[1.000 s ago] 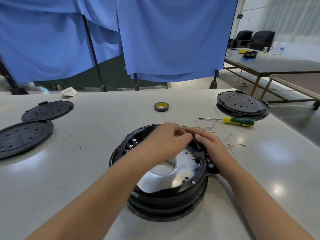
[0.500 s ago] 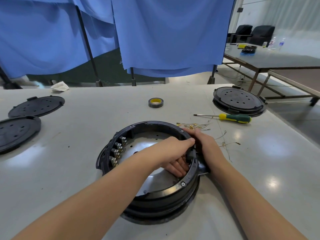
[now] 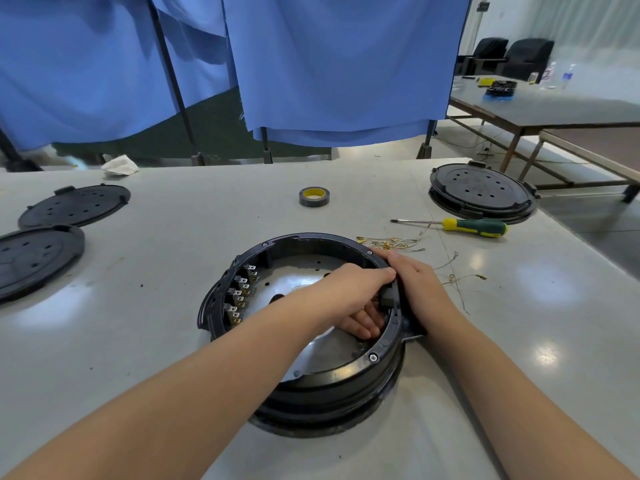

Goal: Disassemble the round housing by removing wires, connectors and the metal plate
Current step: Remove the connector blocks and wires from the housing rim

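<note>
Grey table [image 3: 138,341] | round housing [image 3: 304,386] | left hand [image 3: 353,296] fingers curled inside, grip unclear | right hand [image 3: 415,289] clasping rim.

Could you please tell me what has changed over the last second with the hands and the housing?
The left hand dropped from the rim into the housing, fingers now at its right inner wall. The right hand stayed on the right rim. Screwdriver and tape are unmoved.
</note>
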A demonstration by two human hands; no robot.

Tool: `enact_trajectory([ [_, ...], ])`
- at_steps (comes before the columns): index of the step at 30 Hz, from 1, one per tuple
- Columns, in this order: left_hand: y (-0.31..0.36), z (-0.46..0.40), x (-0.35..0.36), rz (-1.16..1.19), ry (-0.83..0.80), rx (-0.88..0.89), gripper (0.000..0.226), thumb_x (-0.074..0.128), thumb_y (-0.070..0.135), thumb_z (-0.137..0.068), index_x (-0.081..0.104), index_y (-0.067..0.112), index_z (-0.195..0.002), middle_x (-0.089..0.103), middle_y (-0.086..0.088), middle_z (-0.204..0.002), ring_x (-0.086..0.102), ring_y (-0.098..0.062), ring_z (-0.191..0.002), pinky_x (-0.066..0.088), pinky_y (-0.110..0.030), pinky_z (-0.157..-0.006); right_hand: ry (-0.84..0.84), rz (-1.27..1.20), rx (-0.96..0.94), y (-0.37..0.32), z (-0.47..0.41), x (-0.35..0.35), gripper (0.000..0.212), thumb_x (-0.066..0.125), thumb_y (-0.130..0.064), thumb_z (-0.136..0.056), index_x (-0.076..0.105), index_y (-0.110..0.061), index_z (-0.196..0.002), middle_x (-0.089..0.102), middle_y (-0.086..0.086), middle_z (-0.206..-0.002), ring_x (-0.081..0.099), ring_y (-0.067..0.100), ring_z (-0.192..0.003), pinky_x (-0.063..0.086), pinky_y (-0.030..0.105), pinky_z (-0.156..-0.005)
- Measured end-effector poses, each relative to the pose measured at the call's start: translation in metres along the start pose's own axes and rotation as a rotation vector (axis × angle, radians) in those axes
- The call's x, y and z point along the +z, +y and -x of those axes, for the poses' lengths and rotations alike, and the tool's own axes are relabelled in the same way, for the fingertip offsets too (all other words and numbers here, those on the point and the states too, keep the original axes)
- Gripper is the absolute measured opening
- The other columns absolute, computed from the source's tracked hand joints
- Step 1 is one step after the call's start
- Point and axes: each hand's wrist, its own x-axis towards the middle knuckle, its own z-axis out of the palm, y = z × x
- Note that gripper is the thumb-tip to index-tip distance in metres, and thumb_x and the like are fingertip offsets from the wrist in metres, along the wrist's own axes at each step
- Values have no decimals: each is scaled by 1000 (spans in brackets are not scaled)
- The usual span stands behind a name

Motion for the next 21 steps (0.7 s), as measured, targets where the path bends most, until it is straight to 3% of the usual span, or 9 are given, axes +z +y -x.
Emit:
enact_trajectory([
  [4,0,-1,-2,-26,-32,-1,54,47,52,-93,61,1,-82,59,-4,-42,57,-16,-35,47,-20,-38,9,-15,31,1,0,-1,32,40,-27,-101,71,-20,-109,75,4,-98,70,17,-90,52,20,-68],
  [7,-1,1,-2,-91,-53,68,52,60,59,-82,63,7,-80,58,0,-41,58,-14,-35,46,-19,-40,-5,-19,37,1,0,-1,32,41,-26,-100,70,-17,-111,74,8,-99,70,21,-92,55,26,-75],
  [10,-4,4,-1,-164,-39,140,42,69,52,-78,59,12,-73,54,5,-37,54,-10,-32,44,-16,-39,30,22,35,1,-2,1,31,41,-25,-101,70,-18,-111,74,6,-99,69,18,-93,53,25,-78],
  [16,-5,4,4,-263,32,209,29,57,35,-82,54,13,-63,51,6,-34,47,-10,-27,36,-13,-34,29,-1,10,1,0,1,28,43,-24,-100,71,-19,-104,75,-1,-87,69,9,-79,51,17,-65],
  [21,-4,2,6,-302,77,213,30,54,37,-75,50,16,-54,47,6,-33,41,-10,-25,31,-12,-33,29,14,-16,1,-1,2,28,42,-24,-101,71,-22,-101,75,-2,-87,69,8,-80,51,17,-68],
])
